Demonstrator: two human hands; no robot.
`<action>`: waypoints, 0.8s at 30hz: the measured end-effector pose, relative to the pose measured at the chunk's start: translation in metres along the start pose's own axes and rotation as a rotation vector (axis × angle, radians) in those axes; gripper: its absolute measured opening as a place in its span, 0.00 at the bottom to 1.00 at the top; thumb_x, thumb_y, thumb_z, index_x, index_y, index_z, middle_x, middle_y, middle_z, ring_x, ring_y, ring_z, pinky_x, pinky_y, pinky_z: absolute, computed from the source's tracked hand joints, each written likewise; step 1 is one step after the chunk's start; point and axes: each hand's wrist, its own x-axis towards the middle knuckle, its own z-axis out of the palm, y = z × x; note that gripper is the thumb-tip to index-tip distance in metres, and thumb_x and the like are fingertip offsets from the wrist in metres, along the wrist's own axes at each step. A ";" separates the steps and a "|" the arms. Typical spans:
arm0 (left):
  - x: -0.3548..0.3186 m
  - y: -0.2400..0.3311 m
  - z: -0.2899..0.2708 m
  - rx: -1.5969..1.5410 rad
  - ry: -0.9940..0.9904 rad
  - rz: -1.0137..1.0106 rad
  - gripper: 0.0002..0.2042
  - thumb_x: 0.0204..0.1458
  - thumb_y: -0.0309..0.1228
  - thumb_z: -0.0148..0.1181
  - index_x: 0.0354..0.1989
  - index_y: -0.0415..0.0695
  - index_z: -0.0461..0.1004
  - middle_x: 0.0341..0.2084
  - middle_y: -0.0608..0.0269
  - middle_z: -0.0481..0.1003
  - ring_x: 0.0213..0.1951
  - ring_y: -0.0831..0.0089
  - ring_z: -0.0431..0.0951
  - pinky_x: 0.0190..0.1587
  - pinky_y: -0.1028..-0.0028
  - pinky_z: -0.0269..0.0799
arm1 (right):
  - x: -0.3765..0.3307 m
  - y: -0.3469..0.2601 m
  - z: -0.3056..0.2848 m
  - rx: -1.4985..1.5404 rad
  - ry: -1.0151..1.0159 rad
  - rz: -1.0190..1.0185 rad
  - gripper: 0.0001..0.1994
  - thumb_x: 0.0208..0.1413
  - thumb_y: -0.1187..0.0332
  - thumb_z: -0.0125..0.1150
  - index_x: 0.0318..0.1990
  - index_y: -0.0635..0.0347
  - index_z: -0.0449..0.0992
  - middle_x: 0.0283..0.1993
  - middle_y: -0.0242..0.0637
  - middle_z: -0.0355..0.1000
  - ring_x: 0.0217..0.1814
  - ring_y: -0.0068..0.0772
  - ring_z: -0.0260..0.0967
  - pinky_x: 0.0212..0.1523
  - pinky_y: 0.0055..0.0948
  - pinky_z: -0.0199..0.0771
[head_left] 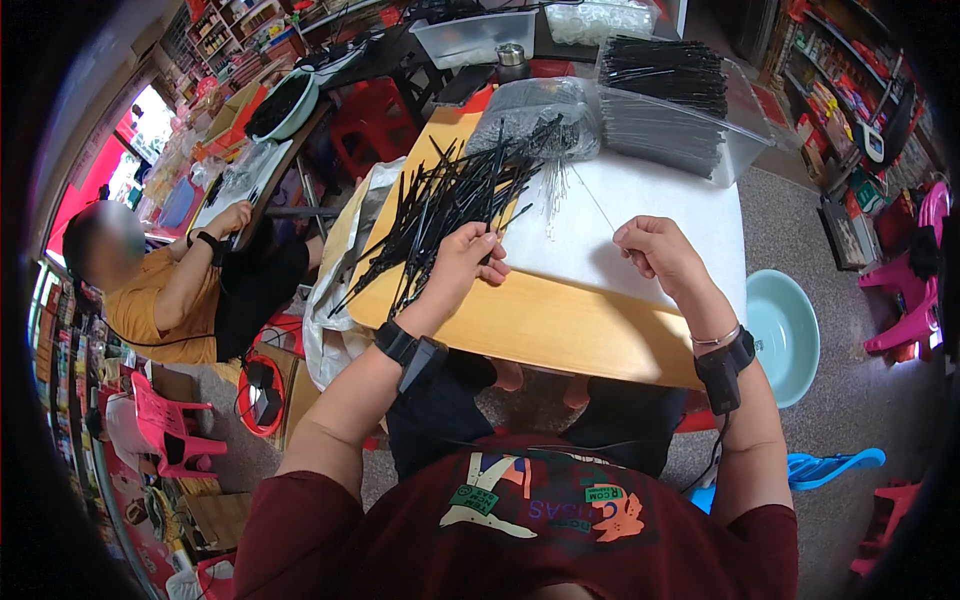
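My left hand is closed at the front of a loose pile of thin black strips. Between its thumb and fingers stands one long black strip, pointing away from me. To the right, my right hand pinches the near end of a fine wire-like rod, which slants up and left. More thin pale rods lie on the white sheet, fanning out from a clear plastic bag. The two hands are apart, both above the tabletop.
A clear bin of upright black-topped rods stands at the table's far right. Behind are another clear tub and a metal container. A light-blue basin is right of the table. At left, another person works at a separate table.
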 end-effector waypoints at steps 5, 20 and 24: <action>-0.017 0.007 0.037 -0.035 -0.116 -0.024 0.09 0.60 0.31 0.47 0.40 0.38 0.67 0.27 0.62 0.72 0.24 0.76 0.76 0.23 0.81 0.72 | -0.003 0.004 0.005 0.135 0.046 0.023 0.04 0.48 0.72 0.55 0.28 0.63 0.73 0.20 0.30 0.66 0.17 0.16 0.56 0.16 0.18 0.54; 0.023 -0.012 0.079 -0.211 -0.372 -0.039 0.13 0.59 0.25 0.47 0.51 0.36 0.65 0.38 0.58 0.73 0.39 0.69 0.79 0.43 0.73 0.76 | 0.030 0.005 0.009 0.387 0.173 -0.149 0.04 0.52 0.74 0.53 0.34 0.65 0.69 0.31 0.36 0.69 0.28 0.24 0.68 0.28 0.23 0.73; 0.022 -0.010 0.078 -0.218 -0.383 -0.062 0.14 0.57 0.23 0.49 0.52 0.35 0.64 0.41 0.56 0.73 0.40 0.68 0.78 0.43 0.73 0.77 | 0.040 0.021 0.017 0.497 0.116 -0.144 0.03 0.53 0.74 0.54 0.33 0.64 0.70 0.30 0.36 0.70 0.26 0.23 0.67 0.26 0.20 0.71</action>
